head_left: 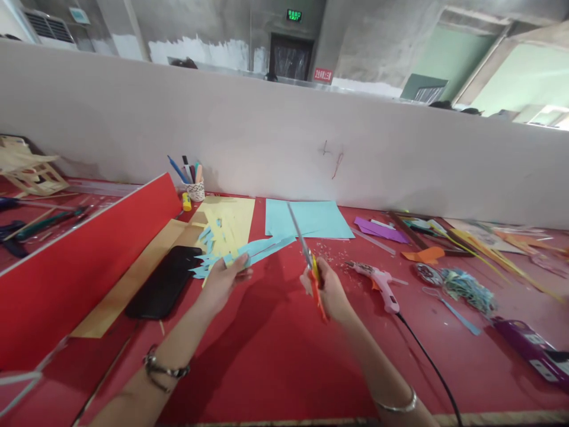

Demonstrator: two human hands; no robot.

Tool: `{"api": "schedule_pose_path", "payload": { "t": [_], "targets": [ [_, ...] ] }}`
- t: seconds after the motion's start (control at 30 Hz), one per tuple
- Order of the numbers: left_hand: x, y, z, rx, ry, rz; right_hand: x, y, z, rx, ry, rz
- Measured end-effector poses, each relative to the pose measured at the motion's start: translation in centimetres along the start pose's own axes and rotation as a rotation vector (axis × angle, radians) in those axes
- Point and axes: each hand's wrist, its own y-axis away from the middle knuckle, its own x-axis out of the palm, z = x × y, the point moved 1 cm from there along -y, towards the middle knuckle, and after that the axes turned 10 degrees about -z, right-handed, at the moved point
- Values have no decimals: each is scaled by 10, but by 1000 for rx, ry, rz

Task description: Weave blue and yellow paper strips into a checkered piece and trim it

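Between the thumb and fingers of my left hand (225, 281) are blue paper strips (267, 248), with jagged cut ends fanning out on the left and a long tail pointing right. My right hand (328, 289) is closed around scissors (315, 276) with orange and yellow handles. Their blades point up and away, just right of the strips' far end and apart from it. Small blue cuttings (207, 237) lie on a yellow sheet (231, 216) behind my left hand. Farther back, blue paper sheets (311, 218) rest flat on the red table.
A pink glue gun (377, 283) with a black cord lies right of my right hand. Left are a black phone (164, 281) and an upright red board (89, 267). A pen cup (194, 190) stands by the white partition (267, 136). A shredded paper bundle (466, 289) lies right.
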Motion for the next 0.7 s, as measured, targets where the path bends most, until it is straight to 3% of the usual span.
{"api": "schedule_pose_path", "payload": {
  "t": [0.13, 0.33, 0.53, 0.7],
  "targets": [
    [13, -7, 10, 19, 44, 14, 6, 11, -2, -79, 63, 31],
    [6, -11, 17, 48, 112, -3, -2, 13, -2, -221, 509, -38],
    [0, -9, 13, 122, 153, 7, 1, 15, 0, -214, 678, 55],
    [0, -7, 11, 175, 141, 29, 2, 14, 1, -201, 748, 51]
  ]
}}
